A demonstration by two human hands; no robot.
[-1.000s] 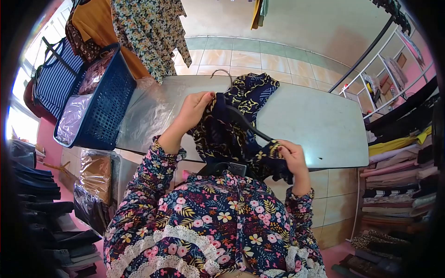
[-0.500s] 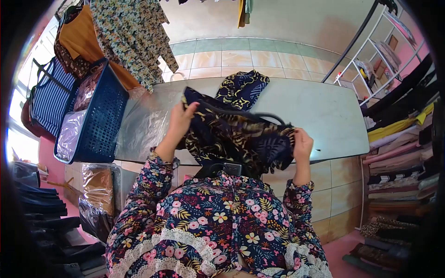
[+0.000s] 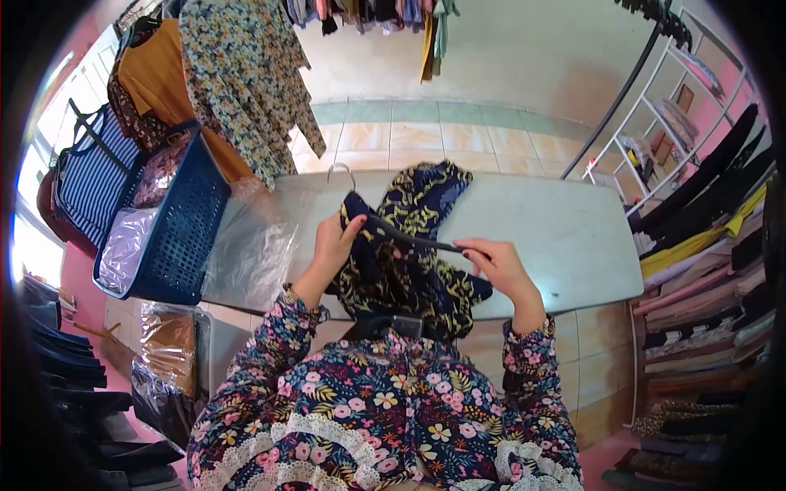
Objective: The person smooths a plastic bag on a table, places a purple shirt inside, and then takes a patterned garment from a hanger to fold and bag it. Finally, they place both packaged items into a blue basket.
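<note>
While the left hand (image 3: 334, 244) closes around one end of a black hanger (image 3: 403, 236), thumb and fingers folded over both the bar and the cloth draped on it, the right hand (image 3: 501, 268) pinches the other end between thumb and forefinger, its remaining fingers loosely curled. A navy garment with a yellow leaf print (image 3: 417, 282) hangs over the hanger between the two hands. Its lower part bunches at the near edge of the tabletop (image 3: 565, 217) and its upper part lies spread toward the far edge. The hanger's metal hook (image 3: 341, 171) rises just beyond the left hand, close to the far edge.

A sheet of clear plastic (image 3: 254, 237) covers the left end of the tabletop, and a blue mesh basket (image 3: 180, 217) leans against that end with bagged clothes inside. A floral shirt (image 3: 237, 74) hangs above the far left corner. Folded clothes are stacked on shelves (image 3: 704, 278) past the right end.
</note>
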